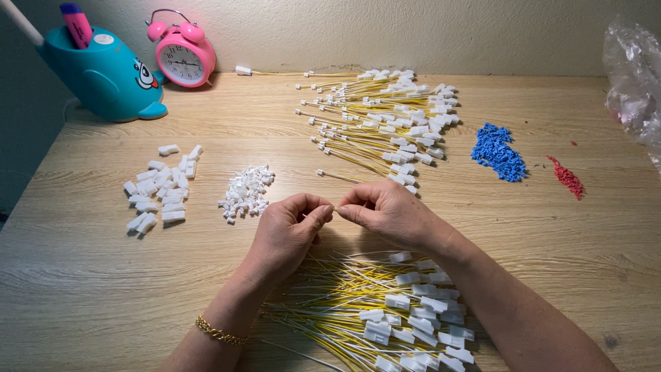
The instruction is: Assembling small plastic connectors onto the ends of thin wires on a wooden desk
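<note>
Both hands pinch a thin yellow wire end (335, 207) between them: left hand (289, 231), right hand (385, 210), fingertips meeting, wire lying left-right.

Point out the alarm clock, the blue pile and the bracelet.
Alarm clock (182, 63), head view, on its dial.
Blue pile (497, 153), head view, on its middle.
Bracelet (217, 333), head view, on its chain at the left wrist.

Taking the pink alarm clock (182, 58) as landmark: far to its right, at the right edge of the surface (89, 275), lies a crumpled clear plastic bag (633, 76), shiny and see-through. Just left of the clock, a small round white label (104, 39) sits on top of the teal whale-shaped holder (103, 76). No signs or screens show.
</note>
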